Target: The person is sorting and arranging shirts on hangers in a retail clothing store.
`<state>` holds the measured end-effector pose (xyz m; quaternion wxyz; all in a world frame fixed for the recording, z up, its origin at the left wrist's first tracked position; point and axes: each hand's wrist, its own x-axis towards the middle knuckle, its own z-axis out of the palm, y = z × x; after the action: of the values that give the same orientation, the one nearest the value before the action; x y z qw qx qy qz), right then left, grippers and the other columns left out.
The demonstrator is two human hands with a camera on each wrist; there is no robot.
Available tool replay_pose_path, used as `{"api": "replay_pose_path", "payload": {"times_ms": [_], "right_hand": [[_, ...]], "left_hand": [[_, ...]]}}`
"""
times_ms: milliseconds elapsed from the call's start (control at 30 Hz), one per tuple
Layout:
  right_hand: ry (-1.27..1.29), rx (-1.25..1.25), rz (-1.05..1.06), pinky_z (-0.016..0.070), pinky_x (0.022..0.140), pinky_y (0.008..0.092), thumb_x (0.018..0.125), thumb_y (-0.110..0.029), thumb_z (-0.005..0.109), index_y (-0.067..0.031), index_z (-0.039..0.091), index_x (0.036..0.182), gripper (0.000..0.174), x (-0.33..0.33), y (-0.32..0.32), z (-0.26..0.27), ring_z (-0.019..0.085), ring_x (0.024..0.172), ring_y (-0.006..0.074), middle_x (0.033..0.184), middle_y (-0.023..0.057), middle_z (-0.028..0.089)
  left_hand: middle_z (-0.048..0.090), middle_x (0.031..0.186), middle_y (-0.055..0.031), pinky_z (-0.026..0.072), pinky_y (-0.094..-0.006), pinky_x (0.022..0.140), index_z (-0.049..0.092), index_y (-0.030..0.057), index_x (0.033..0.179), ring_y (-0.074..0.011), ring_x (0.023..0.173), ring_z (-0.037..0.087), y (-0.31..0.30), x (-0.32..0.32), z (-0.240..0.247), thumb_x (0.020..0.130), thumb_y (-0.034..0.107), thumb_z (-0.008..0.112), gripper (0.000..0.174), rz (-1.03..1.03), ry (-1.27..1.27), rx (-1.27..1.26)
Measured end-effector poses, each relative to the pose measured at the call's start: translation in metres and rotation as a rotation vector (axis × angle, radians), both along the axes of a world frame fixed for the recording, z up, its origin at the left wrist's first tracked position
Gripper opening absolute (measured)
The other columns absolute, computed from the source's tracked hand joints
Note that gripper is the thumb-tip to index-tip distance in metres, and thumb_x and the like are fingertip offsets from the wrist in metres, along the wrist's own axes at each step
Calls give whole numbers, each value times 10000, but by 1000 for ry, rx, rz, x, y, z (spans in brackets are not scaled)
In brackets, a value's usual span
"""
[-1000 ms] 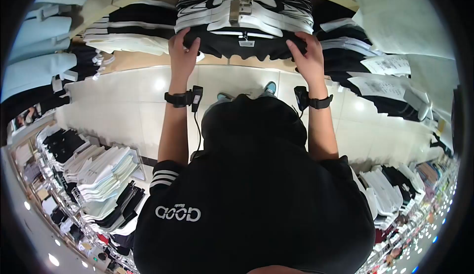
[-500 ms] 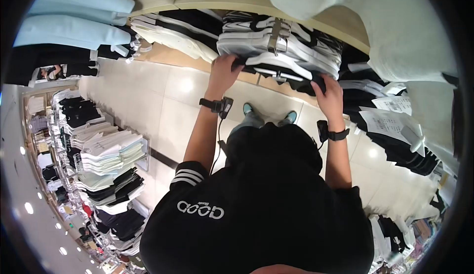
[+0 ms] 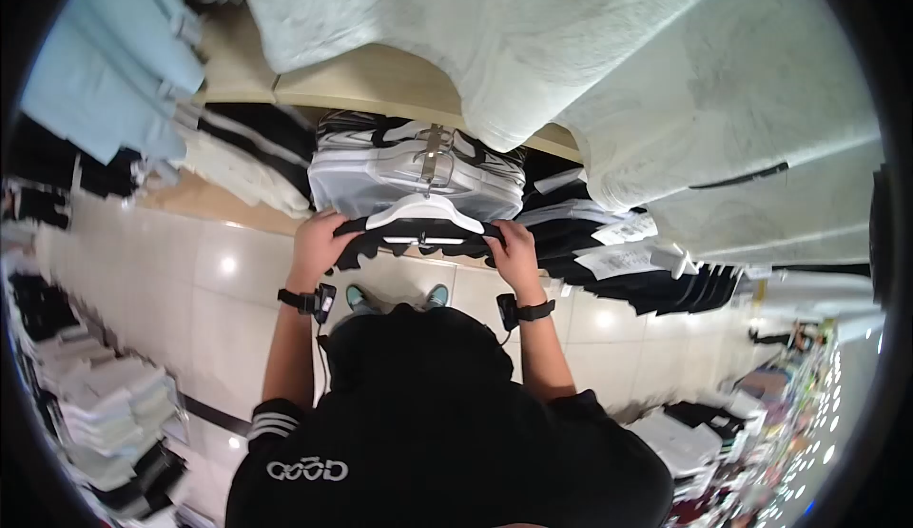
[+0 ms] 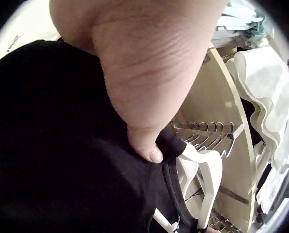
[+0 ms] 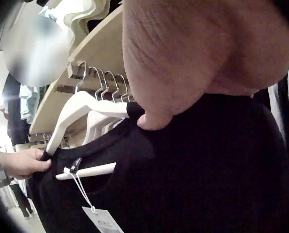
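Observation:
A black crew-neck shirt [image 5: 217,165] hangs on a white hanger [image 3: 395,214], at the front of a row of hangers. My left hand [image 3: 317,247] grips one shoulder of the shirt, thumb on the front of the cloth beside the collar. At the other shoulder, my right hand [image 3: 516,254] pinches the cloth the same way, close to the hanger's arm. A white paper tag [image 5: 102,219] dangles on a string from the neck opening. The hanger's metal hook reaches up toward the rail [image 3: 433,152].
Behind the shirt hang white and patterned garments [image 3: 361,181]. A wooden shelf [image 3: 371,76] runs above the rail, with pale garments [image 3: 609,71] hanging over it. Black garments with paper tags [image 3: 613,262] hang to the right, light blue ones [image 3: 105,62] to the left.
Both hands keep hold of the shirt's shoulders, and the hanger and shirt now stand further out from the row behind. The head view has shifted and turned.

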<state>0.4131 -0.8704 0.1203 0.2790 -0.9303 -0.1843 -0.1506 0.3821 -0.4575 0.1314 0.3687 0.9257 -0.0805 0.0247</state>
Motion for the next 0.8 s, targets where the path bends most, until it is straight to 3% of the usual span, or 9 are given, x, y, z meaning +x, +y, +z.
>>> {"api": "replay_pose_path", "payload": {"times_ms": [33, 133, 233, 367, 467, 567, 800], "right_hand": [[56, 5, 14, 541, 822, 479, 893, -232, 794, -23, 747, 1084, 287, -24, -1, 2, 688, 927, 411, 987, 192, 739], [205, 91, 2, 534, 809, 483, 890, -168, 788, -10, 734, 1099, 268, -20, 29, 28, 690, 922, 411, 984, 185, 739], [159, 100, -5, 533, 806, 472, 882, -157, 794, -13, 730, 1090, 261, -15, 33, 28, 684, 912, 409, 972, 181, 732], [262, 109, -55, 528, 809, 463, 872, -143, 804, -6, 726, 1084, 264, -23, 39, 38, 675, 908, 399, 964, 173, 728], [240, 71, -94, 524, 803, 461, 866, -124, 808, -3, 724, 1082, 262, -32, 46, 42, 670, 902, 393, 950, 167, 724], [248, 77, -135, 516, 805, 463, 855, -90, 810, -2, 721, 1083, 260, -51, 50, 47, 664, 906, 394, 951, 156, 719], [282, -32, -202, 505, 817, 470, 886, -113, 796, 2, 699, 1106, 267, -89, 56, 52, 645, 917, 416, 969, 188, 698]], "left_hand": [[770, 1220, -119, 556, -411, 965, 769, 224, 1283, -337, 1107, 717, -3, -27, -7, 970, 531, 714, 441, 85, 103, 121], [732, 887, -122, 567, -392, 754, 753, 15, 882, -325, 839, 715, 11, -14, -25, 840, 317, 865, 324, 70, 80, -156], [732, 899, -117, 560, -409, 745, 774, 50, 928, -342, 847, 710, 12, -7, 0, 841, 351, 863, 326, 115, 65, -68], [714, 846, -117, 528, -391, 706, 752, 35, 905, -340, 798, 688, 14, -8, -1, 834, 324, 881, 324, 100, 21, -59], [717, 826, -111, 528, -405, 701, 762, 45, 902, -341, 786, 683, 20, -8, 2, 820, 346, 887, 336, 85, 94, -142], [730, 839, -94, 545, -401, 702, 786, 73, 915, -334, 781, 703, 22, -8, 1, 805, 396, 879, 353, 19, 87, -67], [736, 843, -89, 537, -403, 680, 790, 70, 909, -325, 772, 701, 30, -6, -16, 770, 363, 899, 342, -66, 22, -191]]}}
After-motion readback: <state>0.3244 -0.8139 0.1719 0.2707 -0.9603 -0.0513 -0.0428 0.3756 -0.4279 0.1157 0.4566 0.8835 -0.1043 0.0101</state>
